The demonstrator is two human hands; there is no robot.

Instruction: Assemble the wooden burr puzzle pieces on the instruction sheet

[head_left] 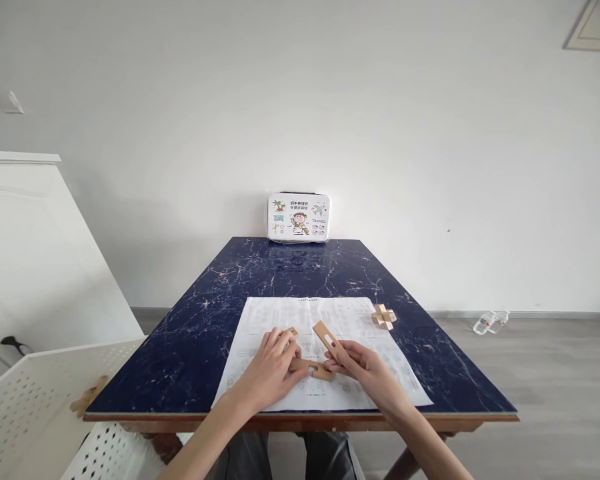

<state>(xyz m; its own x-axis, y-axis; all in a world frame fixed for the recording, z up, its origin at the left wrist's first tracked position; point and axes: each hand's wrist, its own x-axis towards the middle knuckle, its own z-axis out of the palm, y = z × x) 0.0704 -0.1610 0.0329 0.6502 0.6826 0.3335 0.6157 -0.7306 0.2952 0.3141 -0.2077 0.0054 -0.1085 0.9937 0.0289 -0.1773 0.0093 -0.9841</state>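
My right hand (360, 363) is closed, its thumb and fingers pinching a flat wooden puzzle piece with a long slot (329, 339), which tilts up to the left. Below it lies a notched wooden puzzle piece (320, 371); my left hand (275, 367) curls around its left end, and the right fingertips are close to its right end. The tip of another wooden bit (293, 331) shows behind the left fingers, the rest hidden. Both hands are over a printed instruction sheet (263, 313). An assembled wooden cross-shaped puzzle (384, 317) sits at the sheet's right edge.
The sheet lies on a dark blue marbled table (210, 320) with a wooden edge. A white illustrated case (299, 217) stands at the far end by the wall. White perforated baskets (25, 393) are at the lower left, and clear bottles (490, 322) lie on the floor at right.
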